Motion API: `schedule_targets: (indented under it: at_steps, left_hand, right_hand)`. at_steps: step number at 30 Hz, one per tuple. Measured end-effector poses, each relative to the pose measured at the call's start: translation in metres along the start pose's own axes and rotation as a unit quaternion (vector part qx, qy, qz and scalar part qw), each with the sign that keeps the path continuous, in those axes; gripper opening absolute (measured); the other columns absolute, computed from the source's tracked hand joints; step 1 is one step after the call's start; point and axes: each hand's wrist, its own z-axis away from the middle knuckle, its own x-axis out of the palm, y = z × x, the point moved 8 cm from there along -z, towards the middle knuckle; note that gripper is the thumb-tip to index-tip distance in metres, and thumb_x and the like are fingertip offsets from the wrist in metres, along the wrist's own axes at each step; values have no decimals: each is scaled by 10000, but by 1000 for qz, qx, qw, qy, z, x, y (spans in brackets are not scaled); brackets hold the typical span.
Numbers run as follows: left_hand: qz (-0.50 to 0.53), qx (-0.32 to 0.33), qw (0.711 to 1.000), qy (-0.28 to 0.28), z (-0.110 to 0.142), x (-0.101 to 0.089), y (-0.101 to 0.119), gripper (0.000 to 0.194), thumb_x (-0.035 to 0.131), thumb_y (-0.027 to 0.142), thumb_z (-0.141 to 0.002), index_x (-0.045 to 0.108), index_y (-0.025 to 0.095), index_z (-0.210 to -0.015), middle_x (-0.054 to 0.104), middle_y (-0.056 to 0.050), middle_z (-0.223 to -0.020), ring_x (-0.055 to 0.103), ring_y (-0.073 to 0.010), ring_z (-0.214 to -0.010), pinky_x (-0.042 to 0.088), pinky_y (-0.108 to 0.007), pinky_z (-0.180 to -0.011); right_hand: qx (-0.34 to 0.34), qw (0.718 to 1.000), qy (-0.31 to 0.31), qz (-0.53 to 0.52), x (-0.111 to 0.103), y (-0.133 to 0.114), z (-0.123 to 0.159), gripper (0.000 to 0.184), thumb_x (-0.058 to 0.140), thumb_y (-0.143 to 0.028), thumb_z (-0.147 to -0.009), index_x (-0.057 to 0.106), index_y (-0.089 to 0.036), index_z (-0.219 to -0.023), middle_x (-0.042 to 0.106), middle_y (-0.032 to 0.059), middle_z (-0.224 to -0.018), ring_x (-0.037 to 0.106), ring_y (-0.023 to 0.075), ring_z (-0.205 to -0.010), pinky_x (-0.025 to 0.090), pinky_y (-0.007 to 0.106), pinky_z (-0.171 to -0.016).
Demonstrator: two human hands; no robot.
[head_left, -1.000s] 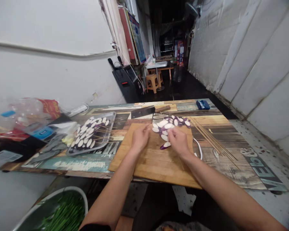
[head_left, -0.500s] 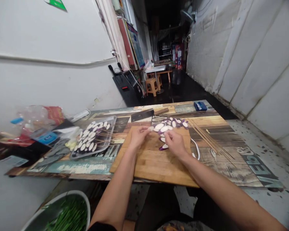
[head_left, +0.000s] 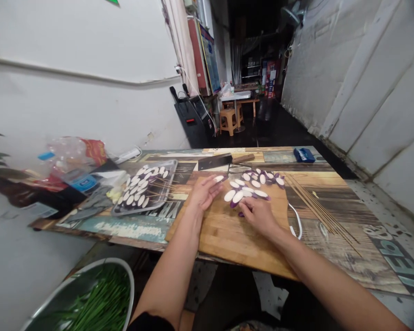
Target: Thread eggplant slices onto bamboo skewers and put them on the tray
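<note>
On a wooden cutting board [head_left: 227,234] lie several oval eggplant slices [head_left: 251,184], white with purple skin. My left hand [head_left: 203,191] rests on the board's left part with fingers stretched out, one slice under its fingertips. My right hand [head_left: 258,214] lies curled just below the slices, covering a purple piece; its fingertips are hidden. A metal tray [head_left: 143,188] to the left holds skewered eggplant slices.
A cleaver [head_left: 215,162] lies behind the board. Bamboo skewers [head_left: 317,207] lie on the table to the right, beside a white cord [head_left: 296,220]. A blue box [head_left: 303,155] sits far right. Plastic bags [head_left: 69,161] crowd the left end. A bowl of greens [head_left: 93,303] stands below.
The slices have been spread out from a heap into a flatter row. My left hand has opened and slid up-left; my right hand has drawn back towards me.
</note>
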Motion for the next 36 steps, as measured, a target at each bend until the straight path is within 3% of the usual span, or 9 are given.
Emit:
schedule_targets:
  at_steps: [5, 15, 23, 31, 36]
  left_hand:
    - [6, -2, 1000, 5, 2, 0, 0, 169, 657, 74, -671, 603, 97, -830, 658, -125, -963, 642, -172, -821, 519, -299, -771]
    - [12, -10, 1000, -6, -2, 0, -3, 166, 639, 82, -690, 650, 71, -855, 658, -136, -982, 630, -189, -886, 524, -282, -776]
    - [8, -2, 1000, 17, 1, 0, -1, 150, 641, 66, -682, 630, 64, -831, 655, -145, -976, 640, -193, -842, 522, -325, -786]
    - [-3, 6, 999, 41, 0, -5, 0, 156, 635, 55, -673, 609, 67, -826, 670, -109, -847, 644, -154, -704, 521, -334, -761]
    - [-30, 41, 998, 30, 2, -5, 9, 277, 604, 86, -690, 580, 124, -963, 658, -63, -781, 640, -152, -717, 507, -365, -762]
  right_hand:
    - [5, 1000, -7, 6, 0, 0, 1, 222, 441, -223, -839, 641, -175, -756, 622, 14, -633, 552, 129, -568, 378, 216, -562]
    - [6, 999, -19, 26, 1, -1, 0, 227, 435, -211, -838, 632, -167, -734, 630, 16, -635, 553, 127, -580, 362, 211, -562]
    - [10, 999, -24, 28, 1, -1, 0, 234, 428, -193, -838, 640, -170, -742, 624, 10, -618, 551, 128, -569, 347, 209, -545]
    - [0, 999, -11, 42, 0, -2, -1, 231, 442, -188, -832, 633, -170, -703, 621, 10, -599, 541, 123, -542, 331, 208, -521]
    - [6, 1000, 12, 28, -2, 2, 0, 229, 430, -202, -844, 641, -174, -760, 626, 16, -627, 550, 128, -545, 351, 213, -529]
